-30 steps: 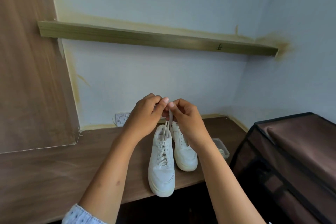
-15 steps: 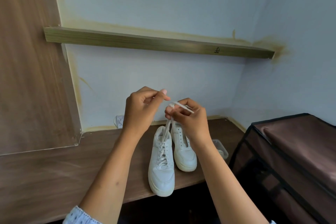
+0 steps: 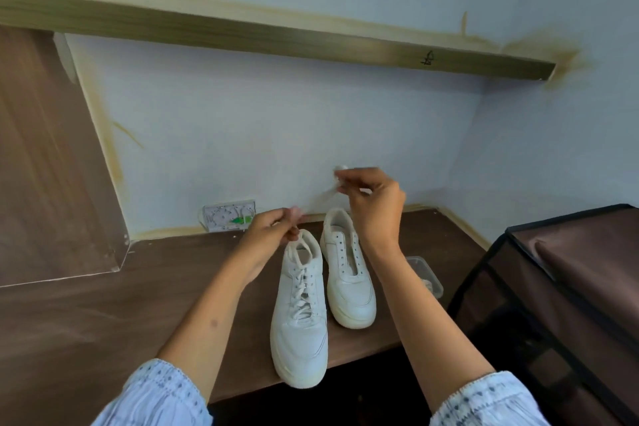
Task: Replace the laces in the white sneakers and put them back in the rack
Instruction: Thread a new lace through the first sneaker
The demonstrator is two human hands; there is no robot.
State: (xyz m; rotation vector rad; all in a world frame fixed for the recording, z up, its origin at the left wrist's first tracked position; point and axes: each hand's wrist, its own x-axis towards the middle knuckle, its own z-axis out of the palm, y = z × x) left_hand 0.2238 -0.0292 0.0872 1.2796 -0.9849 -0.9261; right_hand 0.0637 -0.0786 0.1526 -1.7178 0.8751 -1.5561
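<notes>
White lace (image 3: 300,290) runs up the near sneaker (image 3: 300,318), and the left hand (image 3: 273,239) pinches one end right at the collar, fingers closed on it. Up and to the right, the right hand (image 3: 375,202) is raised, fingertips (image 3: 342,183) pinching the other end, blurred. Below that hand sits the far sneaker (image 3: 347,277), eyelets bare. Both rest on a brown wooden desk (image 3: 103,315); clear tub (image 3: 423,273) just right, brown fabric rack (image 3: 570,287) beyond, pale blue wall (image 3: 276,121) behind.
</notes>
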